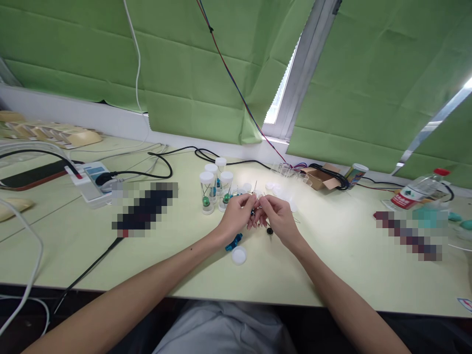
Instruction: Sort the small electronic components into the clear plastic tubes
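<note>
My left hand (pixel 236 215) and my right hand (pixel 283 220) meet above the table, fingertips pinched close together. Between them is a small dark part (pixel 252 212) with thin wire ends; its exact kind is too small to tell. A black round piece (pixel 269 230) lies just under my right hand. Below my left wrist are a shiny blue piece (pixel 233 242) and a white round cap (pixel 239 255). Several clear tubes (pixel 207 194) with white lids stand left of my hands, some with green or blue parts inside. More small pieces behind my fingers are partly hidden.
A white power strip (pixel 92 182) with cables sits at the left. Behind on the right are an open cardboard box (pixel 320 177), a printed can (pixel 356 176) and a red-capped bottle (pixel 415 191). Black cable (pixel 201 152) runs along the back. Two blurred-out objects flank my arms.
</note>
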`<state>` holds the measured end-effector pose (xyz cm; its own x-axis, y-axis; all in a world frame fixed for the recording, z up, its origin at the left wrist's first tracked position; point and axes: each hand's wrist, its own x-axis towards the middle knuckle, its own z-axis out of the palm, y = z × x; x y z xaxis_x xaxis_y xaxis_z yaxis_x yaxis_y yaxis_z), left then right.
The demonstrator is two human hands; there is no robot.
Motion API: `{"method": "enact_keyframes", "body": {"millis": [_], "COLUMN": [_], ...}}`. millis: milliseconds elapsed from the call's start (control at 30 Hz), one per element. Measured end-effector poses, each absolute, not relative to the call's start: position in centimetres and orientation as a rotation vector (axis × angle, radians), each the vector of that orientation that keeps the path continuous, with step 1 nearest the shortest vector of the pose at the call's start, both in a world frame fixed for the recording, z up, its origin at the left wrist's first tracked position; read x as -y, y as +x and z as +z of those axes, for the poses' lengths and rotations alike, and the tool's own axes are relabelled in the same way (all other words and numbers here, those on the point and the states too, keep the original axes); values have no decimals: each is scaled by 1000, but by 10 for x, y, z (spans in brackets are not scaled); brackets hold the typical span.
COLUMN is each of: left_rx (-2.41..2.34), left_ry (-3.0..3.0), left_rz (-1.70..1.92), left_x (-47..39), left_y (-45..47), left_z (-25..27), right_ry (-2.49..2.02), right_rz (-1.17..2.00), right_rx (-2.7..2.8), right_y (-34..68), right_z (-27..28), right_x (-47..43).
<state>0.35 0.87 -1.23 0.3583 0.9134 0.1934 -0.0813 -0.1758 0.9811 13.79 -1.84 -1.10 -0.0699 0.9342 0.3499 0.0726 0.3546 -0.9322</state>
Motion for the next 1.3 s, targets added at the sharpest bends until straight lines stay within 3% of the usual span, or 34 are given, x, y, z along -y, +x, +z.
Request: {"method": "enact_keyframes", "body": {"millis": [1300], "left_rx": [-832], "left_ry": [1559], "left_rz": [965], "left_x": [-7], "left_y": [1], "left_z": [-11], "right_ry": [-1035], "right_rz": [849], "right_rx": [1551], "right_y": [134], "right_z": [-14], "right_x": [21]}}
